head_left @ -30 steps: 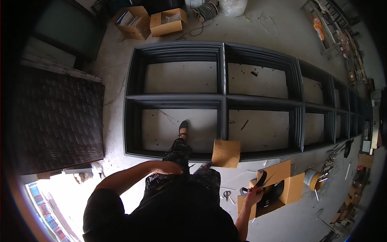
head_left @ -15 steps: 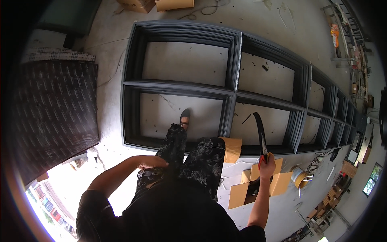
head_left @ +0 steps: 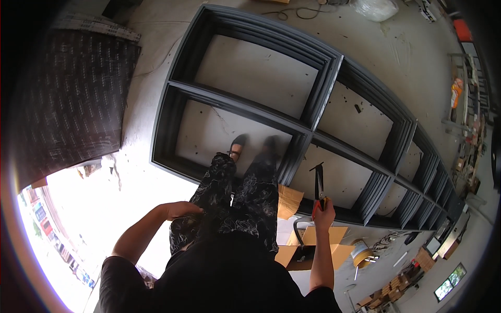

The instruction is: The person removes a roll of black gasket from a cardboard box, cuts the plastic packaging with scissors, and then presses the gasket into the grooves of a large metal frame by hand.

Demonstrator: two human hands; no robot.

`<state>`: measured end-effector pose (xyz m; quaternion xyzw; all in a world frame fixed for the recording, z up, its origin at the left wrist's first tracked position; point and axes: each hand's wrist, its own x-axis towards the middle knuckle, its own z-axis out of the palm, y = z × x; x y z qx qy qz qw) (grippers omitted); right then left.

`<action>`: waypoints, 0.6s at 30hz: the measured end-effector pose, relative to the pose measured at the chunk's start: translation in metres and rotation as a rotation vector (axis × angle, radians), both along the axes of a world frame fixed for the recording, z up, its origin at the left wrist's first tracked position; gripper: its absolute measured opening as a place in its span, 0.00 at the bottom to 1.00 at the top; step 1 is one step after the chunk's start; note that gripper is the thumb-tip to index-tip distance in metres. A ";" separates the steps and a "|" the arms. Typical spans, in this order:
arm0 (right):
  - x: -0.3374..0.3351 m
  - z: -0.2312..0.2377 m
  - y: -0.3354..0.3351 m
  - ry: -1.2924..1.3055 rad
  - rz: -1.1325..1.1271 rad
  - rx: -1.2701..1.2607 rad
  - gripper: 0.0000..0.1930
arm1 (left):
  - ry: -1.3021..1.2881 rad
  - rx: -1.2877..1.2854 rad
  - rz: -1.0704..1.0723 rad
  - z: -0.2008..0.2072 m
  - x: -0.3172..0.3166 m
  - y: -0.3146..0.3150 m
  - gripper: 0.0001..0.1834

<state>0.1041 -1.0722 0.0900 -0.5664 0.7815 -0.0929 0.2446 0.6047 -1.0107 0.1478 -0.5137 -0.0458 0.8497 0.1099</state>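
A red-handled tool (head_left: 315,207), apparently scissors, is gripped in the right hand (head_left: 324,212), with its dark end pointed away from the body. A dark strip (head_left: 295,228) is seen curving from near that hand to the open carton (head_left: 285,254); it is judged to be only partly drawn out, and whether any of it is cut cannot be told. No laid length can be made out along the stacked grey frames (head_left: 305,131), which are set on the floor (head_left: 250,62). The left hand (head_left: 183,208) is rested by the trousers (head_left: 215,194); whether anything is held in it cannot be told. A cardboard piece (head_left: 288,202) is left at the frames' near edge.
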 end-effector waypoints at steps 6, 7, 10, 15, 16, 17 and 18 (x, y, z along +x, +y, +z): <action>-0.026 -0.074 -0.075 0.051 0.250 0.007 0.15 | -0.217 0.133 0.572 -0.024 -0.040 0.075 0.19; -0.030 -0.084 -0.087 0.041 0.255 0.013 0.15 | -0.446 0.185 0.626 -0.033 -0.050 0.084 0.15; -0.031 -0.113 -0.109 0.019 0.288 0.025 0.17 | -0.507 0.013 0.608 -0.117 -0.048 0.210 0.13; -0.018 -0.182 -0.140 0.045 0.432 0.012 0.17 | -0.661 0.032 0.391 -0.217 -0.131 0.291 0.15; -0.014 -0.203 -0.147 0.030 0.453 0.023 0.17 | -0.659 -0.005 0.307 -0.232 -0.152 0.284 0.14; -0.013 -0.225 -0.156 0.055 0.481 0.056 0.17 | -0.642 -0.024 0.255 -0.247 -0.173 0.276 0.14; 0.002 -0.247 -0.170 0.004 0.504 0.051 0.17 | -0.638 -0.036 0.244 -0.259 -0.188 0.278 0.14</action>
